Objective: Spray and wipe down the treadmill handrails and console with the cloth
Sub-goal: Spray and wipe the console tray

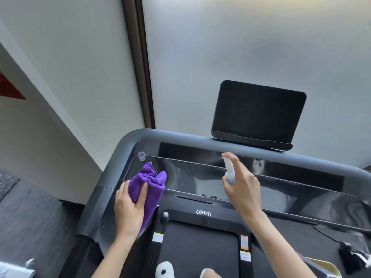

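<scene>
My left hand (pixel 128 209) grips a bunched purple cloth (pixel 149 183) and holds it against the left end of the treadmill's glossy black console (pixel 200 177). A small white spray bottle (pixel 229 170) is in my right hand (pixel 244 189), its nozzle pointing up and away over the console's middle. The bottle's clear cap (pixel 141 156) stands on the console's far left corner, just beyond the cloth. A grey handrail (pixel 180 138) curves around the console's far side and down the left. A dark screen (pixel 259 115) stands tilted on the rail behind.
Frosted glass panels and a dark vertical frame (pixel 143 63) stand right behind the treadmill. The running belt (pixel 200 249) lies below the console, with my feet at the bottom edge. Dark floor (pixel 30 217) stretches to the left. A black object hangs at the lower right (pixel 349 253).
</scene>
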Tool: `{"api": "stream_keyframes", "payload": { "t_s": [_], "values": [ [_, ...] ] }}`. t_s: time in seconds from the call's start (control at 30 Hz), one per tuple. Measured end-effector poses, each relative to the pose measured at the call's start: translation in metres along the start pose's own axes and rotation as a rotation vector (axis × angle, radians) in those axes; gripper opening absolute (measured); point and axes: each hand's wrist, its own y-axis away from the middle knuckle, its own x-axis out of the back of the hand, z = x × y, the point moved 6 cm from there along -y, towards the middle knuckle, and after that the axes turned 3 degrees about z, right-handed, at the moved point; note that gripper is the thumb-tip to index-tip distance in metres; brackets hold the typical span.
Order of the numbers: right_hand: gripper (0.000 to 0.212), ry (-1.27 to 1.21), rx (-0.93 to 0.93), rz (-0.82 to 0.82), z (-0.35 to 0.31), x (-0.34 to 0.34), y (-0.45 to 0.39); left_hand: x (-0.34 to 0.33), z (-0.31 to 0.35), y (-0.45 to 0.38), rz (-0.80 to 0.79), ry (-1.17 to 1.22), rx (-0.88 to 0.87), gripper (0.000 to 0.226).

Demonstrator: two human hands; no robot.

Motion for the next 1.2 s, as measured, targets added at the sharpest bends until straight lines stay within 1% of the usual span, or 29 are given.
{"api": "stream_keyframes", "payload": {
  "t_s": [0.13, 0.27, 0.33, 0.4, 0.47, 0.57, 0.7, 0.87, 1.0, 1.1, 1.2],
  "values": [
    [0.075, -0.021, 0.002, 0.026, 0.013, 0.01, 0.011, 0.0, 0.007, 0.004, 0.009, -0.014, -0.025, 0.024],
    [0.078, -0.047, 0.053, 0.011, 0.018, 0.024, 0.007, -0.009, 0.018, 0.007, 0.027, -0.028, -0.012, 0.033],
    [0.077, -0.043, 0.068, 0.037, 0.02, 0.033, 0.0, -0.014, 0.023, 0.01, 0.029, -0.037, -0.011, 0.036],
    [0.07, -0.074, 0.068, 0.086, 0.022, 0.042, -0.01, -0.022, 0.028, 0.013, 0.02, -0.047, -0.014, 0.037],
    [0.065, -0.149, 0.038, 0.133, 0.024, 0.05, -0.023, -0.03, 0.035, 0.017, 0.008, -0.052, -0.03, 0.033],
    [0.068, -0.168, -0.007, 0.167, 0.026, 0.055, -0.033, -0.039, 0.04, 0.021, 0.012, -0.037, -0.014, 0.032],
    [0.071, -0.091, -0.026, 0.141, 0.038, 0.056, -0.022, -0.043, 0.041, 0.025, 0.03, -0.036, 0.0, 0.035],
    [0.073, -0.077, -0.082, 0.159, 0.071, 0.064, 0.005, -0.049, 0.04, 0.029, 0.01, -0.033, -0.017, 0.035],
    [0.068, -0.175, -0.199, 0.185, 0.094, 0.073, 0.017, -0.057, 0.04, 0.033, -0.019, -0.024, -0.024, 0.033],
    [0.067, -0.199, -0.2, 0.196, 0.097, 0.077, 0.025, -0.058, 0.042, 0.033, -0.015, -0.027, -0.033, 0.032],
    [0.072, -0.139, -0.191, 0.158, 0.097, 0.076, 0.03, -0.057, 0.048, 0.026, 0.01, -0.037, -0.041, 0.031]
  ]
}}
